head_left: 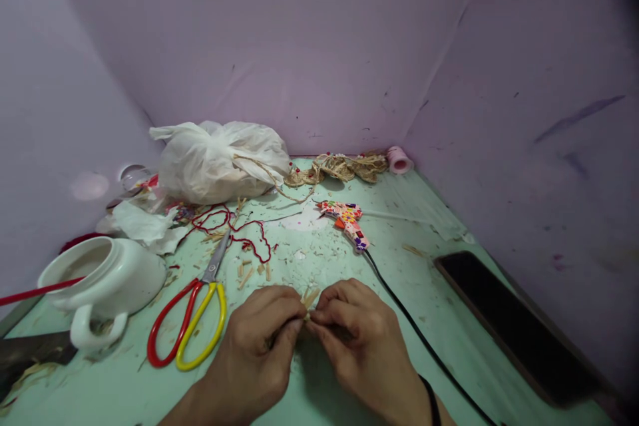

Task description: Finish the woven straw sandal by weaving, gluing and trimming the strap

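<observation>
Front and centre, my left hand (267,336) and my right hand (357,339) meet fingertip to fingertip. Both pinch a small piece of pale straw (310,297) that sticks up between them; its lower part is hidden by the fingers. To the left of my left hand lie scissors (212,271) with one red and one yellow handle loop. Beyond the hands are several short cut straw bits (245,276). A flower-patterned glue gun (349,219) lies on its side past my right hand, its black cord (407,316) running toward the front right.
A white mug-like pot (134,276) lies tipped at left, near a dark blade (37,353). Red yarn (267,246) is tangled behind the scissors. At the back are a white plastic bag (219,163), braided straw pieces (337,168) and a pink spool (399,160). A phone (514,326) lies at right.
</observation>
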{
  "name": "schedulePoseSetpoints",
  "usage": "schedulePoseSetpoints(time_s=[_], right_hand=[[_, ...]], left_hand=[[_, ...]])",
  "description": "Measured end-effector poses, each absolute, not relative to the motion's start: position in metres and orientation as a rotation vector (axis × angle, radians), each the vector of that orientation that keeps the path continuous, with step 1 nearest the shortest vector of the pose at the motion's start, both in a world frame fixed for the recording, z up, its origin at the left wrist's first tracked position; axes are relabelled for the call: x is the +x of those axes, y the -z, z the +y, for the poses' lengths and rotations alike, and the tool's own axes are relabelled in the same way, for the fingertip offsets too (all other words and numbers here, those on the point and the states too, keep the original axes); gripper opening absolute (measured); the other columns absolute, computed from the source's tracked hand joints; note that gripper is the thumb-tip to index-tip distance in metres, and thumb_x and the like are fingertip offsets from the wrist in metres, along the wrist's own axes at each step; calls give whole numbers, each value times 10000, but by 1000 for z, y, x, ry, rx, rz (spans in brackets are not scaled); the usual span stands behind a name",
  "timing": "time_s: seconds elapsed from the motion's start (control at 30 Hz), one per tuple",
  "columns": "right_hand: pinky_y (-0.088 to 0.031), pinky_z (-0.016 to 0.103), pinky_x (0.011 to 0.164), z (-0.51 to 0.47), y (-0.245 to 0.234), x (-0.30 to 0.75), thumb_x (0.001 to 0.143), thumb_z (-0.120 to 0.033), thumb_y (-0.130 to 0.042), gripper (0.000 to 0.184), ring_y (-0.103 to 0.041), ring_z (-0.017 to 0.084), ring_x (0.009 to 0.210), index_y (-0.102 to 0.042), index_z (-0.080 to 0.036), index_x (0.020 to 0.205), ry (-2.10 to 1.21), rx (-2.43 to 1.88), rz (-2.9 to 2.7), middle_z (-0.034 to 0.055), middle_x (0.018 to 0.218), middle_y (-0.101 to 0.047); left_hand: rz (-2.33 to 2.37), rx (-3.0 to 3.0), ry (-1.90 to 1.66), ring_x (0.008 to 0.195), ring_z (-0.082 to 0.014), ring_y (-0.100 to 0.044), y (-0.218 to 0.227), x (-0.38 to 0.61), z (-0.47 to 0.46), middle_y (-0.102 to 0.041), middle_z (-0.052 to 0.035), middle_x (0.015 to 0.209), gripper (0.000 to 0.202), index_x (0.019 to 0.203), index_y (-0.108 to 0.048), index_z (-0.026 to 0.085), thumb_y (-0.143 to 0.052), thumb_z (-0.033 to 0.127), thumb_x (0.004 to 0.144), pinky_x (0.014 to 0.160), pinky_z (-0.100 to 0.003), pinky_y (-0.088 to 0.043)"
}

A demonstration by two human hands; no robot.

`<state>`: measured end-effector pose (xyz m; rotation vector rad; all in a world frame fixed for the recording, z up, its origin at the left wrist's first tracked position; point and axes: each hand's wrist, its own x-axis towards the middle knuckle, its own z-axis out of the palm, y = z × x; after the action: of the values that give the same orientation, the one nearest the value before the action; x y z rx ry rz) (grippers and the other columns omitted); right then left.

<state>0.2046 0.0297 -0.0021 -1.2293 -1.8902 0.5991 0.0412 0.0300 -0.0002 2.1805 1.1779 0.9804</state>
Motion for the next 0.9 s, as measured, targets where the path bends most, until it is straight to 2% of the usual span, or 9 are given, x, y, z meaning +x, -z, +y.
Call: schedulePoseSetpoints(time_s=[0.1, 0.2, 0.33, 0.43, 0.5, 0.57, 0.63, 0.73, 0.9], right_hand=[[-388, 279, 597, 29, 3, 205, 702, -103, -586, 117, -525, 164, 684, -598, -173, 609, -662, -1254, -1893, 29, 683, -610], [-406, 279, 616, 29, 1, 210, 690, -153, -616, 25, -543, 176, 714, -617, -177, 683, -805, -1363, -1868, 34, 717, -618], [-426, 261, 647, 39, -2, 223, 743, -241, -572, 174, -573, 162, 736, -661, -171, 875, -1255, -1407, -1712, 37, 827, -659], [-384, 225, 563, 55, -4, 232, 776, -277, -523, 221, -517, 111, 590, -691, -134, 790, -1649, -1279, -1711, 3, 665, -624], [-323, 202, 488, 67, -4, 235, 740, -279, -568, 207, -411, 66, 484, -681, -110, 701, -1862, -1212, -1708, -33, 544, -539], [-285, 183, 454, 78, -3, 235, 691, -237, -618, 144, -350, 40, 450, -660, -101, 672, -2003, -1182, -1684, -57, 508, -491], [-283, 165, 440, 85, -1, 233, 671, -190, -627, 88, -351, 28, 435, -626, -104, 651, -2108, -1156, -1643, -66, 503, -484], [-321, 153, 427, 88, 2, 226, 723, -163, -564, 71, -422, 38, 434, -573, -127, 663, -2208, -1137, -1548, -49, 533, -528], [-310, 157, 396, 82, 11, 213, 784, -112, -457, 116, -395, 45, 399, -524, -156, 699, -2021, -1204, -1585, -52, 524, -516]], left_hand=[[1164, 2180, -949, 769, -112, -584, -2, 40, 32, -617, -24, 817, 159, 821, -575, 181, -495, 50, 778, 696, -208, -473], [1151, 2193, -938, 769, -115, -585, -3, 40, 32, -615, -31, 824, 162, 827, -578, 179, -494, 49, 776, 692, -207, -474], [1138, 2183, -964, 765, -120, -583, -1, 39, 30, -611, -37, 834, 162, 824, -571, 181, -485, 52, 780, 679, -213, -470], [1150, 2177, -966, 779, -128, -580, 0, 38, 29, -608, -40, 843, 158, 823, -565, 185, -480, 57, 785, 687, -223, -466], [1144, 2188, -946, 781, -128, -578, 0, 38, 29, -606, -37, 837, 160, 820, -565, 187, -481, 56, 785, 682, -221, -463], [1127, 2206, -935, 767, -121, -576, -1, 37, 30, -604, -31, 823, 162, 819, -563, 189, -484, 53, 781, 667, -214, -460], [1107, 2227, -931, 759, -114, -576, -2, 36, 30, -604, -25, 819, 163, 818, -561, 191, -490, 50, 777, 664, -205, -458], [1115, 2212, -928, 758, -103, -581, -4, 35, 31, -603, -21, 832, 155, 800, -560, 191, -488, 55, 781, 673, -190, -456], [1117, 2198, -916, 771, -110, -588, -4, 36, 30, -609, -28, 841, 154, 800, -570, 189, -481, 64, 785, 678, -192, -460]])
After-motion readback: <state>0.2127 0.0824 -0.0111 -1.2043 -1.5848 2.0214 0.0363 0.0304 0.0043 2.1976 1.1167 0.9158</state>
